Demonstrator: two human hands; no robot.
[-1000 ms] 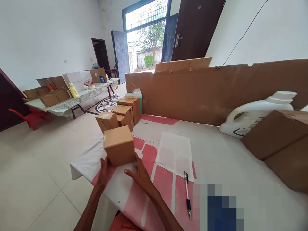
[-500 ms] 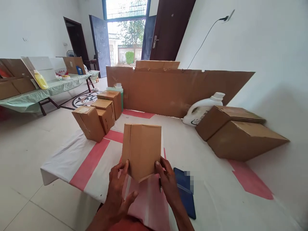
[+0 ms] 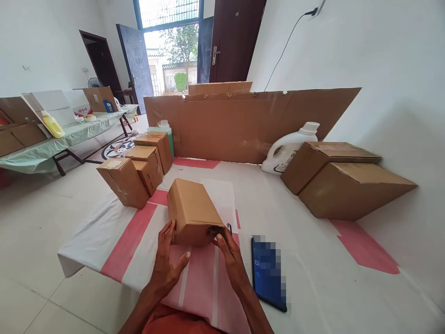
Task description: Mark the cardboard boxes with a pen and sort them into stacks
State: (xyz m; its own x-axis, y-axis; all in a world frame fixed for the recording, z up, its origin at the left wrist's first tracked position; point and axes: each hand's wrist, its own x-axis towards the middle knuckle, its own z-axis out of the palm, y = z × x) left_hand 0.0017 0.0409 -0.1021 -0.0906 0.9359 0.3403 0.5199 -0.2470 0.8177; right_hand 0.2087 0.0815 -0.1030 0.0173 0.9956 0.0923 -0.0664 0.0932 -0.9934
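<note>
A brown cardboard box (image 3: 194,204) sits tilted at an angle over the near part of the table, with its top and near end facing me. My left hand (image 3: 168,265) presses its fingers to the box's left side, the thumb apart in front of the near end. At the near right corner, my right hand (image 3: 231,255) grips the box, its thumb by a dark spot on the cardboard. Part of a pen (image 3: 229,228) shows just beyond the right fingers. Right of that hand lies a dark blue flat case (image 3: 266,276), partly blurred out.
Several cardboard boxes (image 3: 123,183) and a green-tinted jug (image 3: 165,127) stand at the left. A white jug (image 3: 287,150) and two boxes (image 3: 351,190) are at the right. A tall cardboard panel (image 3: 222,125) borders the back of the cloth-covered table (image 3: 264,199).
The box has turned and tipped from showing me a broad upright face to showing its top and near end. Both hands have shifted with it. The camera view has moved slightly.
</note>
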